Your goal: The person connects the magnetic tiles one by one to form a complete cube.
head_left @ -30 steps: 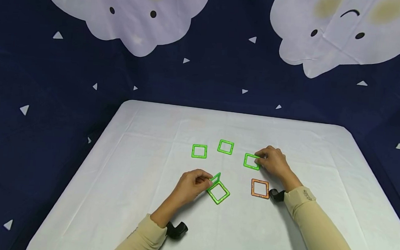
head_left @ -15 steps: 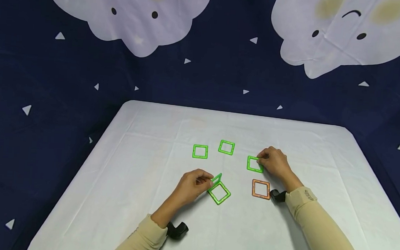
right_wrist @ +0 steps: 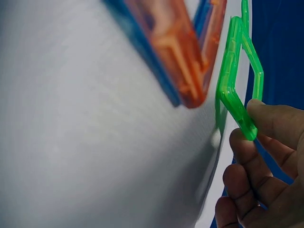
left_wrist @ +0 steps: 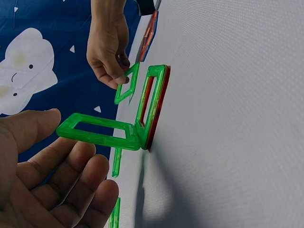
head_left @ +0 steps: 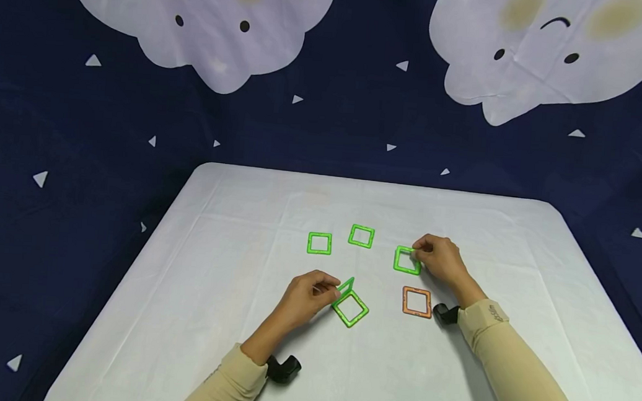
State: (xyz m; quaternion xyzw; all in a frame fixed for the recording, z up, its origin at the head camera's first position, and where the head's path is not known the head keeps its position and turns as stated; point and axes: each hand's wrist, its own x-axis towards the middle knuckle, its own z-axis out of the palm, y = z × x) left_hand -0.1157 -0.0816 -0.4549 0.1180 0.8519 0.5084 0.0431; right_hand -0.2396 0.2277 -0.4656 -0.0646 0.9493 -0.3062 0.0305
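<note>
My left hand (head_left: 303, 295) pinches a green square magnetic tile (left_wrist: 97, 138) between thumb and finger. That tile tilts up from the edge of a second green square tile (head_left: 358, 319), which lies on the table with a red tile (left_wrist: 160, 108) under it. Farther off to the right, my right hand (head_left: 441, 260) grips another green square tile (head_left: 407, 271) by its right side. In the right wrist view the thumb and index finger meet at the corner of this green tile (right_wrist: 229, 61), which is tipped at an angle to the tabletop.
An orange square tile (head_left: 417, 315) lies near the right wrist, with a blue layer (right_wrist: 140, 52) beneath it. Two more green tiles rest toward the back, one at left (head_left: 319, 252) and one in the middle (head_left: 361, 245). A white cloth (head_left: 229, 231) covers the table.
The green tile in the right hand dipped toward the near side, then came partway back, ending slightly farther right. The left hand and its tiles have stayed in place.
</note>
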